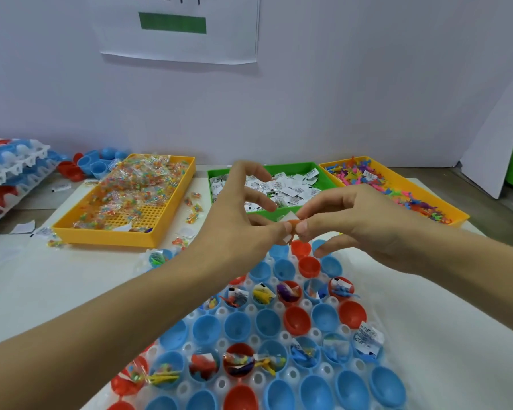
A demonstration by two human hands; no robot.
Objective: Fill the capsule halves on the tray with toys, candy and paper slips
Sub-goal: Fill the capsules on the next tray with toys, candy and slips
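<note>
Orange toy (293, 224) + slip – pinched btwn both hands, above tray (282, 335).

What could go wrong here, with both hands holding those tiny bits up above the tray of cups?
1. The left hand and right hand pinch a small orange toy and a paper slip together in mid-air; a loose grip could drop either one into an already filled capsule half below.
2. Both forearms hang low over the white tray; a slip that sticks out at its right edge could get brushed off.
</note>
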